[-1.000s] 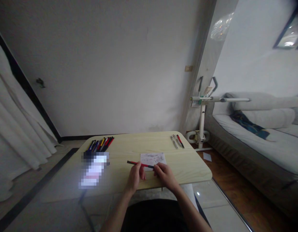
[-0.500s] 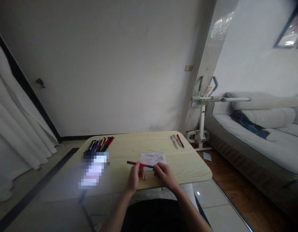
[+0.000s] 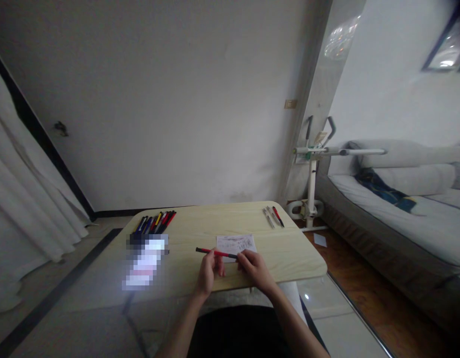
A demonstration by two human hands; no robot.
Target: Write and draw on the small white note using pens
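Only view shifted a bit vs prev frame; L hand [image 3: 206, 274] & R hand [image 3: 256, 269], same pose, both pinch red-and-black pen [image 3: 225, 254] btwn them, marked paper [image 3: 235, 242] just beyond on surface [image 3: 198, 224], so handling looks paused

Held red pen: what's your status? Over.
Left hand and right hand both holding red pen. Pen crosswise, hiding part of paper. Other pens lie aside, out of the way.
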